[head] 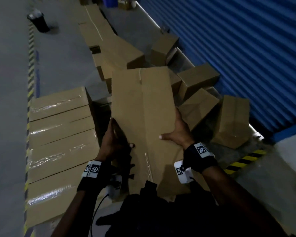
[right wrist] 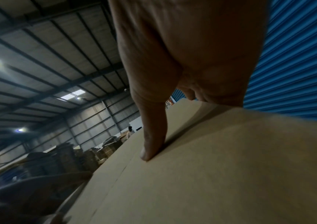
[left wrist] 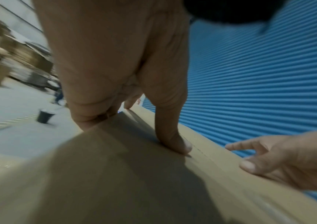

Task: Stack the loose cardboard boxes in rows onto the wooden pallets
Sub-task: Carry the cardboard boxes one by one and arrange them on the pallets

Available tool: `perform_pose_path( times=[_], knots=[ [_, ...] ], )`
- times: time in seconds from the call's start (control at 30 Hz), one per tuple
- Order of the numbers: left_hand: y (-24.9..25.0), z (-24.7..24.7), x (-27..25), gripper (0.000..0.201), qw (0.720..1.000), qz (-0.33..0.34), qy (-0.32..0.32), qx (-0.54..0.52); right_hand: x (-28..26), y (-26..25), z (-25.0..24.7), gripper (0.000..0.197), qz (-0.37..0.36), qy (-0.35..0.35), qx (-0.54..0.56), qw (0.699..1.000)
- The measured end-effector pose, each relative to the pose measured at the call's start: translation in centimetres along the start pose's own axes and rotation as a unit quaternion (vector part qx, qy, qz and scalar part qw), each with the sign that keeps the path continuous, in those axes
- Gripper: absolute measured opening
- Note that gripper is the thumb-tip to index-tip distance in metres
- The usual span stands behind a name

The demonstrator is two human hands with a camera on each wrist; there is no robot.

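Observation:
I hold a long brown cardboard box [head: 142, 106] in front of me, lengthwise and tilted, over the pile. My left hand [head: 117, 135] grips its left edge, thumb on top and fingers round the side. My right hand [head: 177, 130] grips its right edge the same way. The left wrist view shows the left hand [left wrist: 127, 75] with its thumb pressed on the box top [left wrist: 115, 174] and the right hand [left wrist: 288, 159] at the far edge. Seen from the right wrist, the right hand [right wrist: 182, 60] lays its thumb flat on the box [right wrist: 211, 166].
A neat row of taped boxes [head: 61, 134] lies to my left. Loose boxes [head: 198, 77] lie tumbled against the blue shutter [head: 246, 48], with a longer row [head: 99, 35] stretching ahead. A black bin [head: 38, 22] stands on the grey floor beyond a yellow-black stripe [head: 31, 48].

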State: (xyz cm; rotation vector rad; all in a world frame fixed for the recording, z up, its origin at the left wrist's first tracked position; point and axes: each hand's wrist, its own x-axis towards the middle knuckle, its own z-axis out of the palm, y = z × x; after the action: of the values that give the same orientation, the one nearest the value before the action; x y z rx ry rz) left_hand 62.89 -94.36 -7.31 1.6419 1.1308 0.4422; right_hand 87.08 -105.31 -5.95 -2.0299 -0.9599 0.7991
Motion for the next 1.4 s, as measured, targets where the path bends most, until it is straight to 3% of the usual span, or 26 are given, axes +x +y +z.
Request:
perform_pose_path(
  times=[0.27, 0.53, 0.73, 0.87, 1.03, 1.23, 1.4],
  knots=[
    [-0.5, -3.1, 3.5, 0.135, 0.993, -0.066, 0.101, 0.001, 7.6, -4.7, 1.7, 0.133, -0.050, -0.083, -0.024, 0.995],
    [-0.1, -0.9, 8.1, 0.135, 0.978, -0.102, 0.174, -0.045, 17.3, -5.5, 1.9, 0.134, -0.087, -0.158, -0.056, 0.982],
    [3.6, 2.5, 16.8, 0.148, 0.962, -0.121, 0.235, -0.068, 29.9, -5.1, -0.8, 0.131, -0.130, -0.207, -0.035, 0.969],
    [7.0, 5.5, 24.2, 0.138, 0.941, -0.142, 0.304, -0.041, 39.7, -5.5, -3.0, 0.130, -0.160, -0.244, -0.038, 0.956],
    [12.1, 7.4, 31.4, 0.134, 0.930, -0.152, 0.333, -0.028, 48.4, -7.0, -6.7, 0.131, -0.159, -0.282, -0.049, 0.945],
    [14.3, 7.5, 34.6, 0.134, 0.916, -0.150, 0.369, -0.042, 53.0, -9.5, -7.8, 0.134, -0.195, -0.296, -0.060, 0.933],
    [13.9, 8.8, 32.4, 0.132, 0.880, -0.139, 0.441, -0.104, 52.8, -11.4, -5.8, 0.137, -0.238, -0.341, -0.085, 0.905]
  ],
)
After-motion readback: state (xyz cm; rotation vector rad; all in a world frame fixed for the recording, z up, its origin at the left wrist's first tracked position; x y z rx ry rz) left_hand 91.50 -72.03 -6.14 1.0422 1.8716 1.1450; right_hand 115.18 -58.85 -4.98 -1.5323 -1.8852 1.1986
